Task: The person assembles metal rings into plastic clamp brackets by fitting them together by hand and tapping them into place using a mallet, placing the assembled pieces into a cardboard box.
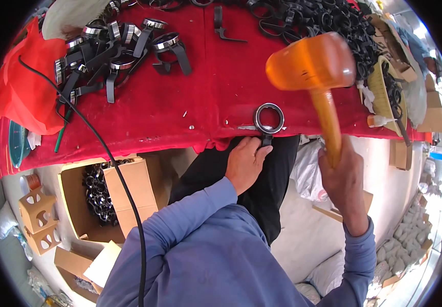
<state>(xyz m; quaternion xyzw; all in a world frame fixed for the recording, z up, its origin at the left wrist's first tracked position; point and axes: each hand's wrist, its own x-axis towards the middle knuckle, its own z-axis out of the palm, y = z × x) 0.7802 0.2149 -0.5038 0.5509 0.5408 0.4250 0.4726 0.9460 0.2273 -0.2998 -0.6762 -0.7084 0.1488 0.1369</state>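
Observation:
My left hand [245, 162] grips the black strap end of a ring-shaped part with a silver rim [257, 118]. That part lies at the near edge of the red-covered table [205, 92], its open ring on the cloth. Raised over the table's right side is an orange mallet [305, 64] with a yellowish handle. My right hand [343, 171] wraps round the lower handle. The mallet's head is slightly blurred and stays apart from the ring part.
Silver-rimmed ring parts [121, 61] are heaped at the far left beside a red bag [24, 84]. Plain black ones [323, 23] pile up at the far right, near a yellow basket [384, 97]. A black cable [106, 148] crosses my left side; an open carton [129, 187] stands below.

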